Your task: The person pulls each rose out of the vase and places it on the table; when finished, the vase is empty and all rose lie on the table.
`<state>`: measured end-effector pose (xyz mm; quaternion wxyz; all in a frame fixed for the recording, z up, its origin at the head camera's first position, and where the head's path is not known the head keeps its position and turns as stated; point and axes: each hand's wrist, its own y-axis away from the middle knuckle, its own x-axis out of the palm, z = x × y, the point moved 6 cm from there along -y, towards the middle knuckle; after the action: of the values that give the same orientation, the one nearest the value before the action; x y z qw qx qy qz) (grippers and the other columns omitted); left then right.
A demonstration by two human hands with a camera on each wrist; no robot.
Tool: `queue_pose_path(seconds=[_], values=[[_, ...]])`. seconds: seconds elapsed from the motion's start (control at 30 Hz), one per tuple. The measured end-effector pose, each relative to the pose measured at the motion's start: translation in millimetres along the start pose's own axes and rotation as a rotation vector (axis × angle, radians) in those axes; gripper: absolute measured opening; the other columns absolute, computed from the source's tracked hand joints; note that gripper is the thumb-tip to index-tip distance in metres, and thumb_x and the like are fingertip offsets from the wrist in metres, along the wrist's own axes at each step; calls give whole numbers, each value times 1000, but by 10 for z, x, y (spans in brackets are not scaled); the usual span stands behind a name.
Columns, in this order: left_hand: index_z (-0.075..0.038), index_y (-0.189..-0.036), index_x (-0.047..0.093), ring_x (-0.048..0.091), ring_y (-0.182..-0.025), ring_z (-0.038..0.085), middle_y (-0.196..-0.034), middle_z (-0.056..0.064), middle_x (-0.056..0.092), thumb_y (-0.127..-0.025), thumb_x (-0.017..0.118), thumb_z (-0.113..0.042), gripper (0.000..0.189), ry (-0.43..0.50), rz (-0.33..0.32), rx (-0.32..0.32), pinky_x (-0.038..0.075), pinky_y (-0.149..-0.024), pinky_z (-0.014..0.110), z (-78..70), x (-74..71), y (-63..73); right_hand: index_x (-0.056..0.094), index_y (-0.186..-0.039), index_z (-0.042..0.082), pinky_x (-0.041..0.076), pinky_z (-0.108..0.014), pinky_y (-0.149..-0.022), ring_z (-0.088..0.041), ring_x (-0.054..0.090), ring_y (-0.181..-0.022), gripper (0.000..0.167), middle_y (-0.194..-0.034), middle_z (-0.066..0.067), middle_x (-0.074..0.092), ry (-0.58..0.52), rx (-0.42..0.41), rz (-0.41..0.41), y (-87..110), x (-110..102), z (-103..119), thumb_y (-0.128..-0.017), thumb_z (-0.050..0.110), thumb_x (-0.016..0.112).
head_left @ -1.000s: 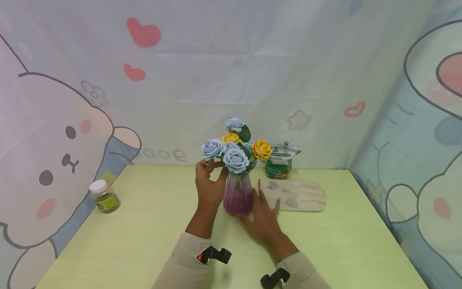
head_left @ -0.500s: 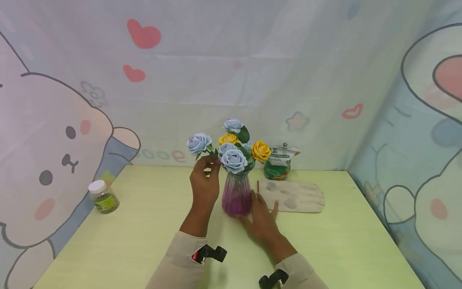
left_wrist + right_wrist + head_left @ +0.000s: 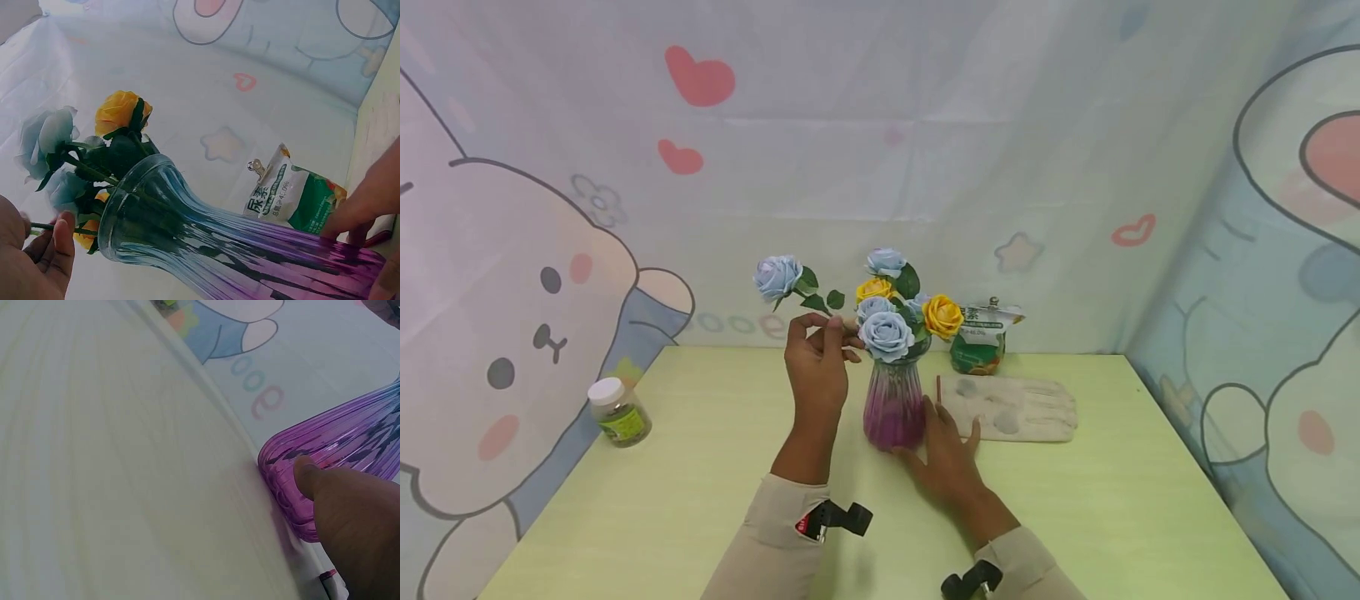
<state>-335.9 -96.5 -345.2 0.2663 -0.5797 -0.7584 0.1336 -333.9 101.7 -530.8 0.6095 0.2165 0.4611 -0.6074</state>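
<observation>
A ribbed glass vase (image 3: 892, 408), see-through at the top and purple toward its base, stands upright on the table with several blue and yellow artificial roses (image 3: 887, 335) in it. My left hand (image 3: 817, 371) pinches the green stem of a blue rose (image 3: 777, 277), whose bloom leans out to the left above the hand. In the left wrist view that stem (image 3: 47, 226) runs between thumb and fingers toward the vase's rim. Low on the vase, my right hand (image 3: 946, 458) holds it, thumb in front and fingers along the right side.
Behind the right hand lies a pair of off-white gloves (image 3: 1015, 408). A green and white bag (image 3: 981, 342) closed with a metal clip stands at the back. At the left edge is a white-lidded jar (image 3: 619, 412). A printed cloth backdrop (image 3: 820, 183) rises behind the table.
My left hand has drawn the blue rose up and to the left, away from the other blooms, baring more of its leaves and stem. The right hand has stayed on the vase.
</observation>
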Motion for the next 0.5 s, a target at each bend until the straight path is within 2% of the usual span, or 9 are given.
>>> queue_pose_path(seconds=[0.13, 0.23, 0.27, 0.33, 0.43, 0.5], values=[[-11, -103, 54, 76, -81, 16, -100, 13, 81, -105, 69, 3, 21, 40, -30, -18, 58, -72, 19, -19, -45, -15, 25, -173, 4, -1, -86, -126, -36, 35, -165, 99, -173, -15, 46, -16, -6, -4, 13, -14, 21, -104, 63, 65], [-12, -101, 58, 78, -90, 14, -97, -4, 81, -103, 72, 3, 21, 52, -69, -33, 59, -81, 20, -21, -93, -22, 27, -173, 3, 1, -86, -125, -37, 36, -165, 99, -173, -15, 46, -23, -7, -10, 22, -34, 37, -104, 62, 66], [-12, -102, 59, 78, -92, 12, -96, -6, 80, -103, 72, 2, 19, 63, -80, -35, 61, -86, 20, -22, -107, -23, 27, -172, 2, 1, -86, -125, -37, 37, -164, 98, -173, -15, 46, -25, -6, -13, 24, -41, 41, -104, 61, 66], [-10, -102, 63, 80, -95, 11, -97, -4, 80, -104, 71, 1, 13, 82, -97, -15, 65, -94, 25, -42, -128, -19, 28, -172, 2, 3, -86, -125, -38, 38, -164, 98, -172, -15, 47, -23, -7, -16, 29, -55, 50, -104, 60, 67], [1, -106, 71, 82, -94, 13, -98, 2, 78, -105, 69, 1, 1, 125, -104, 25, 67, -96, 33, -69, -139, -18, 29, -171, 1, 5, -86, -125, -39, 39, -163, 97, -171, -16, 48, -27, -7, -17, 32, -65, 60, -104, 58, 68], [10, -110, 72, 82, -95, 13, -99, 4, 77, -106, 67, 2, 10, 135, -106, 40, 67, -95, 36, -85, -145, -18, 28, -172, 2, 4, -86, -125, -38, 38, -163, 97, -172, -15, 47, -24, -1, -9, 32, -62, 59, -104, 59, 68]])
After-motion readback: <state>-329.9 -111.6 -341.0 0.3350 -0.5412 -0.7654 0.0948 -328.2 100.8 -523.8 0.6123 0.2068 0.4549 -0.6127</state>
